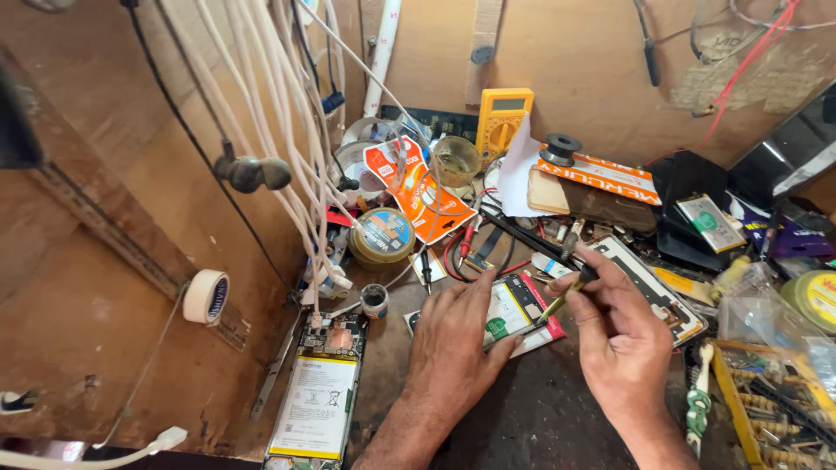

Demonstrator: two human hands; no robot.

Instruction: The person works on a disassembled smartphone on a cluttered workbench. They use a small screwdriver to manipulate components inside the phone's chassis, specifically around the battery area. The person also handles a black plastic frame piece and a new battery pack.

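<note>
Two bare hands work at the middle of a cluttered bench (540, 418). Left hand (453, 344) lies flat, fingers spread, pressing down an opened phone (509, 312) with its battery showing. Right hand (614, 335) has its grip pinched narrow around a slim yellow-tipped tool (557, 303), whose tip touches the phone's edge. Another opened phone (318, 396) lies near the bench's front left corner; a yellow multimeter (502, 117) leans at the back edge.
</note>
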